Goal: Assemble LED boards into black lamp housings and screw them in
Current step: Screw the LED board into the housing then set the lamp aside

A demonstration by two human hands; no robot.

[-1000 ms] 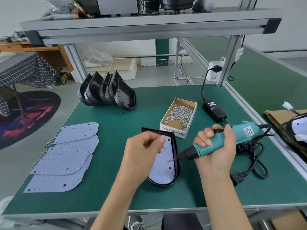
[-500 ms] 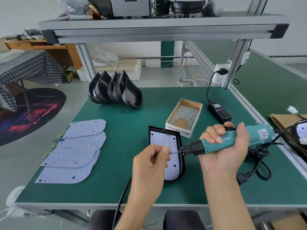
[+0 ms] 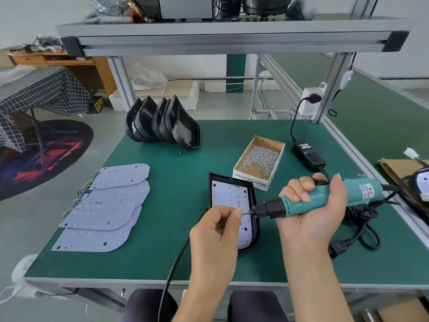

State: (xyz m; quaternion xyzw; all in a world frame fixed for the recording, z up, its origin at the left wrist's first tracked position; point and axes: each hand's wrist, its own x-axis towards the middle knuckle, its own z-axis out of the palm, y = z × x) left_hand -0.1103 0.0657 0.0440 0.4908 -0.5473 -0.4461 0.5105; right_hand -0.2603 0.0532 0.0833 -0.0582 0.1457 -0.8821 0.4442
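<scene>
Loading a screw onto the driver [image 3: 325,201] bit: left hand [image 3: 216,231] pinching at the bit tip, screw itself too small to see; right hand [image 3: 311,205] clenched round the teal body. Housing [image 3: 254,219] with board [image 3: 228,194] seated lies on the desk [image 3: 174,263], just at 6 o'clock of the screw box [image 3: 274,180]. Could drop the screw onto the board if poorly seated on the bit. Could nip fingers [image 3: 238,213] if triggered early. Could snag the cord [image 3: 362,233] when swinging down.
</scene>
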